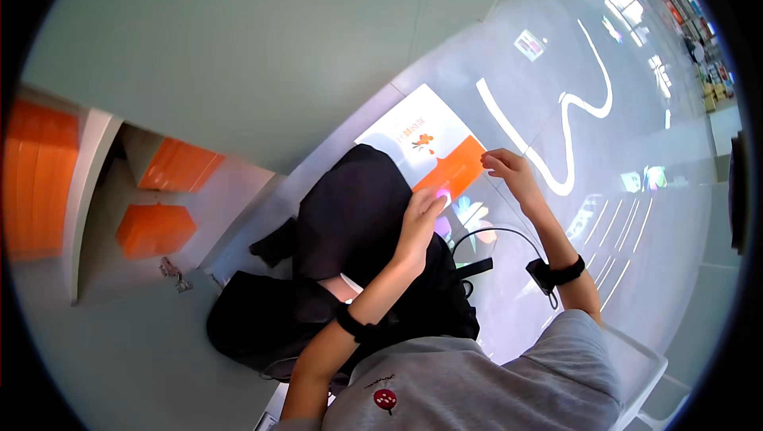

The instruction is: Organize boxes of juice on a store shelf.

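A flat white and orange printed item (411, 124), perhaps a folder or paper bag, lies beyond my black-clothed knee. It bears orange writing and a small orange picture. My left hand (419, 219) is at its near orange corner, with the fingers and thumb closed about the edge. At the right orange corner, my right hand (506, 171) has its fingers bent and the tips close to the edge; whether they pinch it is not clear. Both of my wrists wear black bands, and a black box with a cable (539, 276) hangs at the right one.
A black bag (447, 294) rests by my lap, its cable running to the right wrist. To the left stands a pale cabinet panel (238, 43), with orange objects (156, 231) in an opening. The shiny floor (632, 150) bears white curved lines. A pale chair edge (653, 371) shows lower right.
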Demonstrator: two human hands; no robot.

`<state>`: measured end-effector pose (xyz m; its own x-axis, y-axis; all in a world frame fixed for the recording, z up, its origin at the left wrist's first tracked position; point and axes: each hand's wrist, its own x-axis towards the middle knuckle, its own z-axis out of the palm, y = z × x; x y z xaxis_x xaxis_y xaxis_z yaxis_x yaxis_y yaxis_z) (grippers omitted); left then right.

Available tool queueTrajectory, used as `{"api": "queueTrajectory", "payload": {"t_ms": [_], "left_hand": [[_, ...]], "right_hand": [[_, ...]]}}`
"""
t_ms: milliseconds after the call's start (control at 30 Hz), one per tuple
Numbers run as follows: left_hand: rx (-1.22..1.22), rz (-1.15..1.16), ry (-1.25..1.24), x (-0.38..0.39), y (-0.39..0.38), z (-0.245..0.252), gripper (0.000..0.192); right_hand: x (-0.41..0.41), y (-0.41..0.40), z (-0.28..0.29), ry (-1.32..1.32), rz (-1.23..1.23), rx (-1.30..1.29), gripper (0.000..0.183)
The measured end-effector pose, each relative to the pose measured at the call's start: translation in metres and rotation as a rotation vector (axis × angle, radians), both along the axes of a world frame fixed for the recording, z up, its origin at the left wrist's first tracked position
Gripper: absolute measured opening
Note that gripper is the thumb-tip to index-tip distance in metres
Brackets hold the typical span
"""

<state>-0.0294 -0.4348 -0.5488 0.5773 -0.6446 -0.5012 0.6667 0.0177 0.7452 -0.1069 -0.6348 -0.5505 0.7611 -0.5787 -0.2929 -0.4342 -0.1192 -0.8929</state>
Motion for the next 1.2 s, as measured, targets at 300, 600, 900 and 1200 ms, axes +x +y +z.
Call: {"api": "queueTrajectory", "payload": {"t_ms": [300, 600, 900, 1200], "left_hand": [[0.271, -0.067, -0.424, 0.001, -0.032, -0.046, 0.066], [0.253, -0.174, -0.187, 0.018, -0.037, -0.050, 0.067], [0.224, -0.163, -0.114, 0.019, -0.042, -0.058, 0.068], [0.156, -0.179, -0.155, 0.019, -0.036, -0.068, 0.070]], "right_hand": [[0.023, -0.058, -0.088, 0.122, -0.073, -0.395, 0.042], [0.035, -0.057, -0.110, 0.246, -0.027, -0.240, 0.048], [0.025, -0.058, -0.087, 0.327, -0.006, -0.284, 0.052], [0.013, -0.052, -0.057, 0.114, -0.028, 0.275, 0.048]]}}
